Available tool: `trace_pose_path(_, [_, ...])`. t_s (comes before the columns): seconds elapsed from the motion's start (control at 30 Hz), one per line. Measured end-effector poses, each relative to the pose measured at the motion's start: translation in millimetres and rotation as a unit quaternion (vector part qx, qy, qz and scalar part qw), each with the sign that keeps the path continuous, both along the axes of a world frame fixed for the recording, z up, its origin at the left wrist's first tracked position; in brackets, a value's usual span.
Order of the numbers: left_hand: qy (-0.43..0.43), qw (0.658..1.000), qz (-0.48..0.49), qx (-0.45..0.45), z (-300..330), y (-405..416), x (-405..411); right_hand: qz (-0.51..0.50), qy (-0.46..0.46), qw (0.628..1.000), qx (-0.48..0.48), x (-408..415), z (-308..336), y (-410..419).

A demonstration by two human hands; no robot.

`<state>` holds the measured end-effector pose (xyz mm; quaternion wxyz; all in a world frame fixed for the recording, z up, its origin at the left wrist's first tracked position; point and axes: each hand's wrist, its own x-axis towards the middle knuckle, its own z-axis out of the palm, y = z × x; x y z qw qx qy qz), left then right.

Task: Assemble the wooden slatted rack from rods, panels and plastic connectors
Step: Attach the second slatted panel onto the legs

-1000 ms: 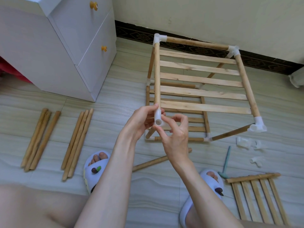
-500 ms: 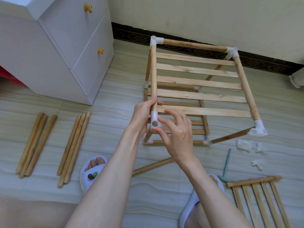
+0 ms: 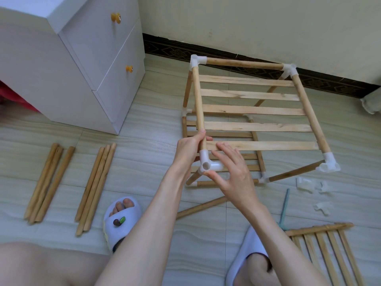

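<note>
The partly built wooden rack point(image 3: 253, 110) stands on the floor, with slats across its top frame and white plastic connectors at the corners. My left hand point(image 3: 188, 148) grips the near left top rod just above the near left corner connector point(image 3: 210, 165). My right hand point(image 3: 231, 172) holds that white connector between thumb and fingers. A lower slatted shelf shows beneath the top one. The near right connector point(image 3: 329, 165) has open sockets.
Two bundles of loose rods point(image 3: 47, 182) point(image 3: 95, 186) lie on the left floor, one rod point(image 3: 201, 207) lies near my feet. Spare connectors point(image 3: 309, 185), a teal tool point(image 3: 284, 205) and a slatted panel point(image 3: 323, 250) sit at right. A white drawer cabinet point(image 3: 82, 65) stands at left.
The view moved down and nearer. My right hand shifted from the front of the connector to its right side, exposing its open socket. My left hand stays on the rod.
</note>
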<state>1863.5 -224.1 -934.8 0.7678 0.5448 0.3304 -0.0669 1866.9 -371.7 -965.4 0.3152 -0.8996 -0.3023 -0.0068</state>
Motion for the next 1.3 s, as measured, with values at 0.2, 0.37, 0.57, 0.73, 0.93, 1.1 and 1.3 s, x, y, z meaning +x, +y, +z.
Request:
trace_pose_path(0.2, [0.011, 1.000, -0.010, 0.005, 5.5, 2.8, -0.5, -0.003, 0.045, 0.999, -0.009, 1.8, 15.6, 1.0])
trace_pose_path(0.37, [0.017, 0.999, -0.018, -0.035, 3.0, -6.1, -10.7, -0.054, 0.124, 0.988, 0.072, 5.0, 37.7, 1.0])
trace_pose_path(0.57, [0.002, 0.991, -0.107, -0.074, -10.1, -9.2, -22.7, -0.122, 0.041, 0.991, 0.033, 76.9, 64.5, 66.4])
trace_pose_path(0.73, [-0.022, 0.979, -0.172, -0.103, -27.1, -2.9, -22.5, -0.063, 0.051, 0.990, -0.114, 136.6, 70.4, 120.4])
trace_pose_path(0.93, [0.009, 0.998, 0.018, -0.062, -42.5, 30.0, 14.2, -0.007, 0.021, 0.987, -0.156, 151.6, 35.1, 122.1])
trace_pose_path(1.1, [-0.043, 0.979, 0.144, 0.138, -41.3, 61.2, 61.4, 0.027, 0.020, 0.993, -0.114, 128.5, 32.4, 103.7])
trace_pose_path(1.3, [-0.103, 0.962, 0.040, 0.251, -53.4, 67.5, 85.1, 0.059, 0.053, 0.995, -0.067, 98.7, 34.2, 77.0])
